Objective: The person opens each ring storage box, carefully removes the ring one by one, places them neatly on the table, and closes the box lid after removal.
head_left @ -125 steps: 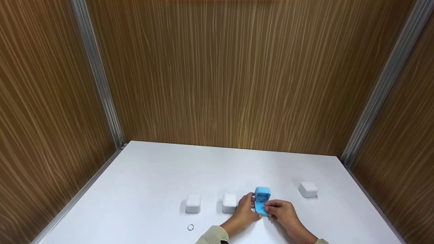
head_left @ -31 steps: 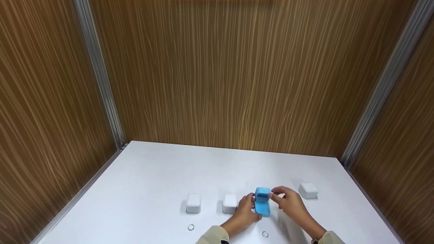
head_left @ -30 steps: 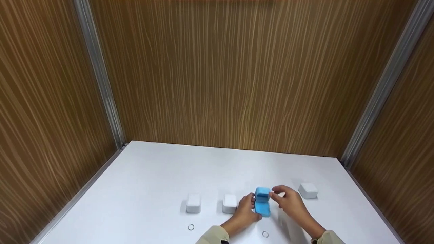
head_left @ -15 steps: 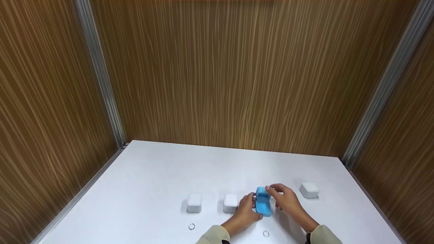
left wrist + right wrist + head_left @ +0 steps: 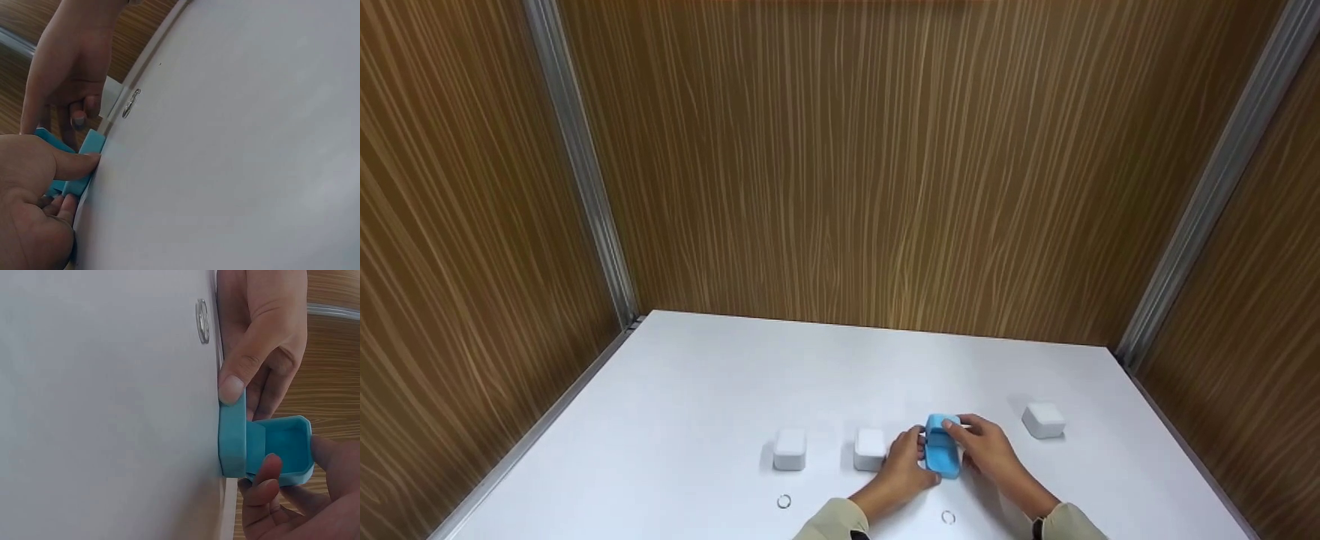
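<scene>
A light-blue ring box (image 5: 942,459) stands on the white table with its lid raised. My left hand (image 5: 901,469) grips the box's base from the left. In the right wrist view, the left thumb (image 5: 232,385) presses the base's front end. My right hand (image 5: 988,450) pinches the raised lid (image 5: 289,441), thumb at its front and fingers behind. No ring shows in the visible part of the base. Just in front of the box lies a silver ring (image 5: 948,517), seen also in the left wrist view as a ring (image 5: 131,103) beyond the hands.
Left of the hands stand two white boxes: one box (image 5: 870,450) close by the left hand, the other box (image 5: 790,450) farther left. A second ring (image 5: 784,501) lies in front of that one. Another white box (image 5: 1043,420) sits to the right. Wood-grain walls (image 5: 847,187) enclose the table.
My right hand has left the box's inside, where its fingertips were; a ring now lies in front. Its thumb has since moved onto the lid's front. The left hand has stayed put.
</scene>
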### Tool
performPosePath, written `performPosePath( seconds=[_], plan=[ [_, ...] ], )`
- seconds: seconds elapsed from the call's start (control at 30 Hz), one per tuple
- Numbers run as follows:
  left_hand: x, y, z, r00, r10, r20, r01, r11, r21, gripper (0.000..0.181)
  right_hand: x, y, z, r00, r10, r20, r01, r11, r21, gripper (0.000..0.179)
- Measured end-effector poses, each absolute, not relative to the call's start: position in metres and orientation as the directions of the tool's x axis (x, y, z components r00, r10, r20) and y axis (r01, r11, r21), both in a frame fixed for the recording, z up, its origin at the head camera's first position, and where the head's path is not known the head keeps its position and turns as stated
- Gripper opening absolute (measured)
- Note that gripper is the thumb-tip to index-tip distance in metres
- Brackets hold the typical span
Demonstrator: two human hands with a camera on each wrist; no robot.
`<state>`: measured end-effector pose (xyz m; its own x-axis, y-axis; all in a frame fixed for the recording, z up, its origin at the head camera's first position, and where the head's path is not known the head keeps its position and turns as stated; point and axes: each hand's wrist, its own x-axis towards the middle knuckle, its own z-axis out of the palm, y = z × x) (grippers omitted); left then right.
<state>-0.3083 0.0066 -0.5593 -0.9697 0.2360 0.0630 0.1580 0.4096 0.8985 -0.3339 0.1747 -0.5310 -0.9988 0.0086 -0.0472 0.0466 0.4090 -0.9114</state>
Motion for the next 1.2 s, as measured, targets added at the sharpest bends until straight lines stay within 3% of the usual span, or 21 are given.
performPosePath(
  seconds=[0.3, 1.2],
  plan=[
    [-0.31, 0.005, -0.561, -0.969, 0.237, 0.071, 0.166, 0.411, 0.896, 0.073, -0.331, 0.173, -0.534, -1.0, 0.008, -0.026, 0.027, 0.365, -0.931, 0.049],
    [-0.308, 0.006, -0.561, -0.967, 0.239, 0.093, 0.195, 0.449, 0.872, 0.074, -0.32, 0.18, -0.538, -0.999, 0.001, -0.053, 0.05, 0.323, -0.945, 0.04]
  ],
)
